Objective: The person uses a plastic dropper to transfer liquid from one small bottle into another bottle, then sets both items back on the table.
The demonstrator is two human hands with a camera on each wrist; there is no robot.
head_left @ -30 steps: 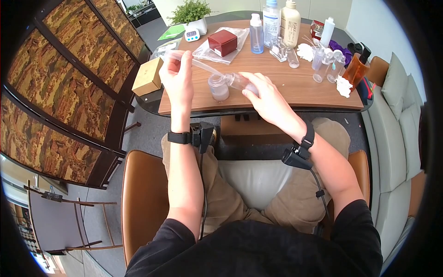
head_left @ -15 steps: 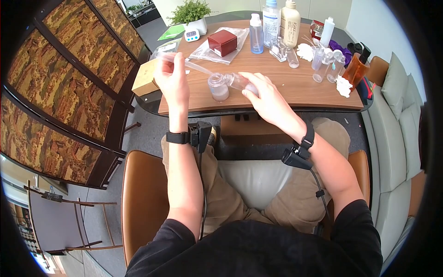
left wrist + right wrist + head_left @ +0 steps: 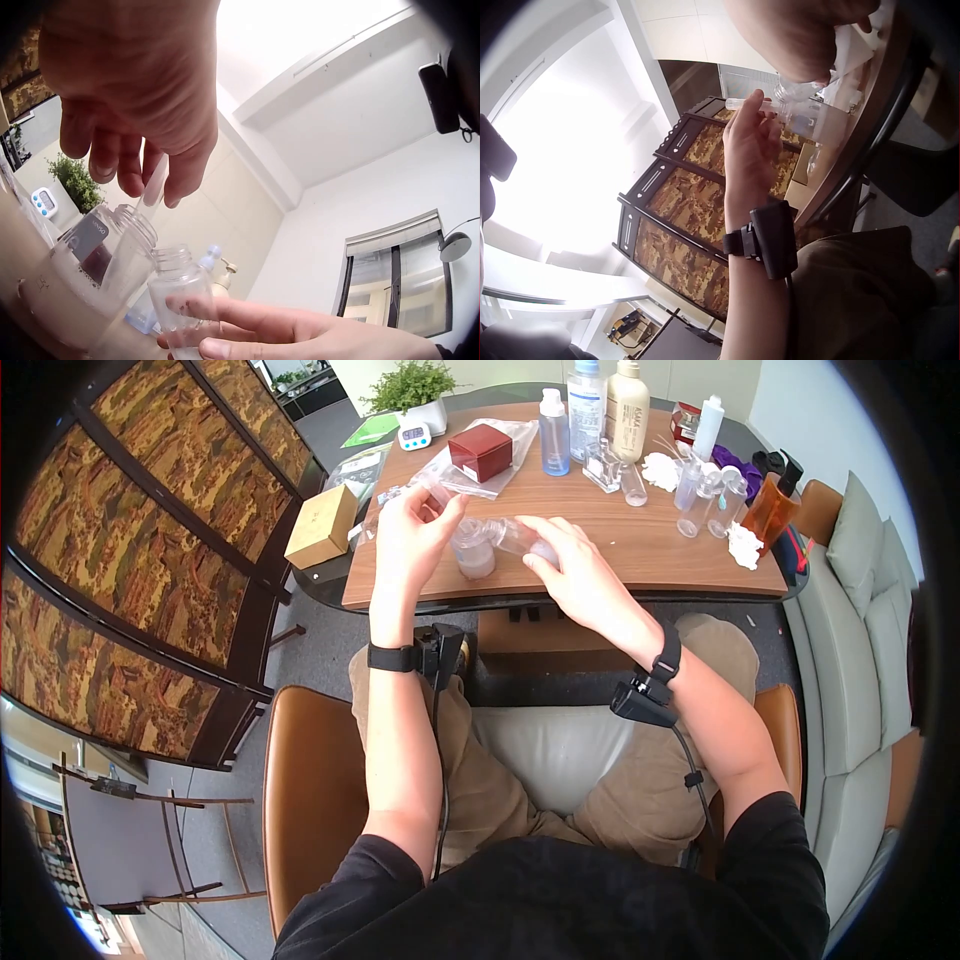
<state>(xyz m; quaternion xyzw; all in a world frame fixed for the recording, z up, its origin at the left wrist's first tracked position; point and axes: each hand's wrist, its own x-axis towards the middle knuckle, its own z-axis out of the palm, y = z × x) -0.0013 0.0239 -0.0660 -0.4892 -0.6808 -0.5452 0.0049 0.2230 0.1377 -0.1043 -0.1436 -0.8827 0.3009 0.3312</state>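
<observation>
My left hand [image 3: 405, 545] pinches a clear thin tube [image 3: 155, 184] between thumb and fingers. In the left wrist view the tube slants down to the mouth of a clear jar [image 3: 71, 300] holding cloudy liquid; whether its tip is in the liquid I cannot tell. That jar [image 3: 474, 558] stands near the table's front edge. Just right of it, my right hand [image 3: 585, 575] grips a small clear bottle [image 3: 513, 538], tilted with its uncapped neck beside the jar's mouth. A little liquid shows at the bottle's bottom [image 3: 186, 351]. The right wrist view shows the left hand [image 3: 751, 146] and tube [image 3: 739, 104].
A yellow-brown box [image 3: 322, 528] sits at the table's left edge. Behind are a timer [image 3: 414, 436], a plant [image 3: 412, 390] and a red box [image 3: 481, 452] on a plastic bag. Tall bottles [image 3: 627, 415], small clear bottles [image 3: 693, 515] and an amber pump bottle [image 3: 768, 515] stand right.
My left hand shifted left with the tube, then came back right, nearer the jar, and the tube stands steeper. My right hand and the tilted bottle have hardly moved.
</observation>
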